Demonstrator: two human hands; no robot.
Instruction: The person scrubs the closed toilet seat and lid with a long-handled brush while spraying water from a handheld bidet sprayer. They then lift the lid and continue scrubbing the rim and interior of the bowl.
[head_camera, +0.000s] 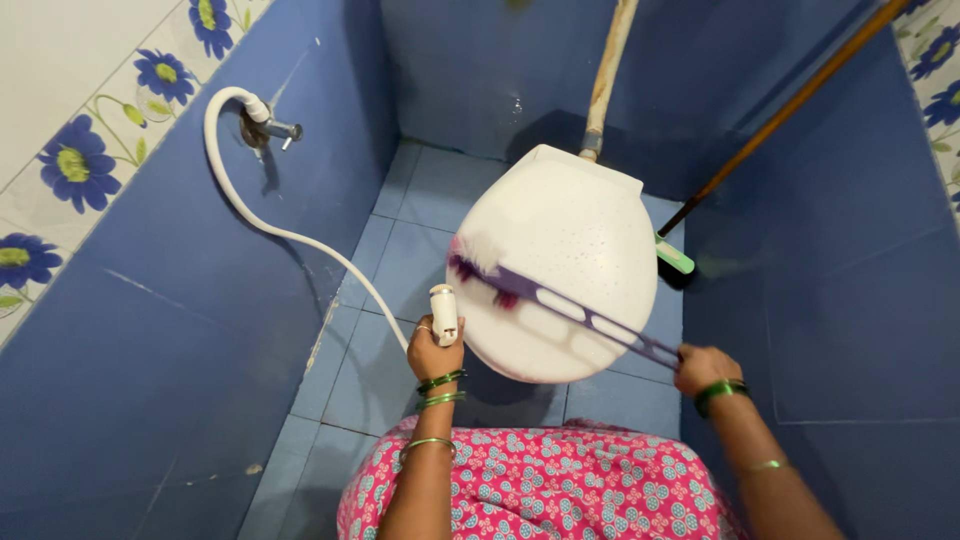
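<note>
Over closed white plastic toilet lid (570, 240): right hand (705, 368) clamped on purple long-handled brush (560, 300), left hand (435, 350) clamped on white spray nozzle (443, 312). Advice: bristles flat, short strokes, spray aimed just beside bristles.

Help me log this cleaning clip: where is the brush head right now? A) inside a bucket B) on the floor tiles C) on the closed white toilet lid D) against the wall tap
C: the right hand holds the purple brush by its handle, and its bristled head lies on the closed white toilet lid.
</note>
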